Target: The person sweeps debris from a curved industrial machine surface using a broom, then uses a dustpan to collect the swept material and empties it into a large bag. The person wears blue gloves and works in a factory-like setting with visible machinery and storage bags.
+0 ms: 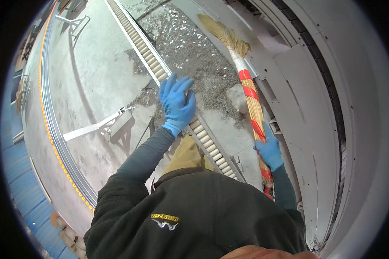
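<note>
Gripping the broom (255, 108) right of the roller conveyor (139, 41) with the right hand (269, 151); holding the left hand (177, 105) over the conveyor, fingers loosely spread. Seemingly unfinished, with debris (194, 62) strewn either side.

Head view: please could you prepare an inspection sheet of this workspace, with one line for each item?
Surface: grey floor, with darker patches.
Job's things: broom, its handle banded with red; roller track, reaching under the left hand in the picture.
Clutter: dark loose debris with pale bits, beside the roller track.
Hands: both blue-gloved; left hand open, contact with the track unclear; right hand gripping the broom.
Cables: nothing clearly seen.
Surroundings: grey panelled structure at right; orange-edged rail at left.
</note>
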Available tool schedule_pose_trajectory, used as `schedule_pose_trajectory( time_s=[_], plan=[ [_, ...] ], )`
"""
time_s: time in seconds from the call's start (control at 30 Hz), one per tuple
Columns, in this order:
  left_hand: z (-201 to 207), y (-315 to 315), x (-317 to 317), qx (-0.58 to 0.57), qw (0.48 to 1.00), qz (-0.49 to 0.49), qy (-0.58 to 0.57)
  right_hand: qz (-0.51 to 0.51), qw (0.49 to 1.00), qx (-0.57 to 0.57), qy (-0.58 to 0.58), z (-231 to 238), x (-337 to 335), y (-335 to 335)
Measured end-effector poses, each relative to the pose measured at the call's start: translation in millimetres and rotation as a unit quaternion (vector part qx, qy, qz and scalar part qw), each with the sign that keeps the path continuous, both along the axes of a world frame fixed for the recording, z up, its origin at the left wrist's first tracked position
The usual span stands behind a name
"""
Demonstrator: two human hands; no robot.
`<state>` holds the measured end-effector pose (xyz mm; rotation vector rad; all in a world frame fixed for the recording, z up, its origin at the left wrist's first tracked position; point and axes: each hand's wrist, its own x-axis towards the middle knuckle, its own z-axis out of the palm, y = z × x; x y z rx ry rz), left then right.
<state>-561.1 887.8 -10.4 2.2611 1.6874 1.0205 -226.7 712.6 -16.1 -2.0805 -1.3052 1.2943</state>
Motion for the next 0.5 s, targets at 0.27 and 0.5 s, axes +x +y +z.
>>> schedule_pose_trajectory(
  time_s=[0.27, 0.5],
  plan=[
    [5, -1, -1, 0.002, 1.000, -0.001, 0.000, 0.096, 0.960, 0.105, -0.243, 36, -2, 101],
    [4, 1, -1, 0.005, 1.000, -0.004, -0.014, 0.143, 0.929, 0.059, -0.335, -26, -10, 291]
  ],
)
